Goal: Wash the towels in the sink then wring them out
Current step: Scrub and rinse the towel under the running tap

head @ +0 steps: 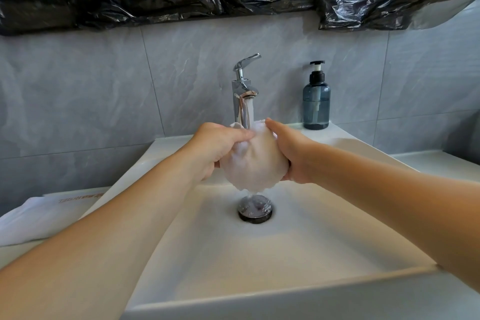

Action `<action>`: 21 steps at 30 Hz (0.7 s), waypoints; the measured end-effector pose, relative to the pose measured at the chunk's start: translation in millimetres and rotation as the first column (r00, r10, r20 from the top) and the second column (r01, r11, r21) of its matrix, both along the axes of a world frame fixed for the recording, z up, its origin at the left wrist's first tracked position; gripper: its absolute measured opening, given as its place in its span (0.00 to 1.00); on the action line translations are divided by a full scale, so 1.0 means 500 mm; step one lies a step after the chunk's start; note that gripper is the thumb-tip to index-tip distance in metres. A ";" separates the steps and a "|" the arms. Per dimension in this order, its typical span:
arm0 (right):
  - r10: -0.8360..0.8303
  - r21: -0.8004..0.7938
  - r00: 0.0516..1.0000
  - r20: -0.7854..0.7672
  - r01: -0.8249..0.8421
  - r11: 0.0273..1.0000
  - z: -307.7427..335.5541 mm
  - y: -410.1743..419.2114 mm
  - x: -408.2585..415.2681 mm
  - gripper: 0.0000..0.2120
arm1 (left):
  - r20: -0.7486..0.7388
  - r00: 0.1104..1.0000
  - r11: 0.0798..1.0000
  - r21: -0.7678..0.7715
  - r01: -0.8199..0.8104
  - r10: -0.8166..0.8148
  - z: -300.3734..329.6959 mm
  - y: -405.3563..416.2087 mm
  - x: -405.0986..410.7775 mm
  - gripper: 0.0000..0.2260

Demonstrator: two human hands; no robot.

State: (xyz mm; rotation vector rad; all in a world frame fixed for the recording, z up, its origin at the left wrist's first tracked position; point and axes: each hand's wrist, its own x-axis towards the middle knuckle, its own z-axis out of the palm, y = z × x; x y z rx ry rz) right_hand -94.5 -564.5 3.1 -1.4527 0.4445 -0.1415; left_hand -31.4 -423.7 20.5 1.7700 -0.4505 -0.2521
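Towel rinse under running faucet.
Left hand [220, 149] and right hand [291, 153] grip bunched towel [255, 163] beneath faucet [242, 91], so water soaks it.

Bathroom: white basin [298, 249], chrome tap [242, 91], soap pump bottle [316, 101], grey wall tiles [91, 91].

second towel [39, 218] cut off at left edge, its printed lettering unreadable.

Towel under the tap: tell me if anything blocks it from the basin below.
Nothing visible does. Both hands, left hand and right hand, grip the towel over the open sink, directly above the drain.
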 end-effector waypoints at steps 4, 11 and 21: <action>-0.130 0.001 0.991 0.036 0.130 0.991 0.000 0.003 0.006 0.21 | -0.062 0.994 0.996 -0.028 0.089 -0.091 0.008 0.003 -0.002 0.01; -0.240 0.059 0.968 0.072 0.236 0.970 0.007 -0.002 0.014 0.21 | -0.295 0.946 0.991 -0.014 0.134 -0.132 0.012 0.010 -0.008 0.13; -0.125 -0.067 0.989 -0.073 0.120 0.990 0.006 -0.001 -0.004 0.17 | -0.189 0.973 0.982 0.110 0.156 -0.133 -0.009 0.001 0.000 0.23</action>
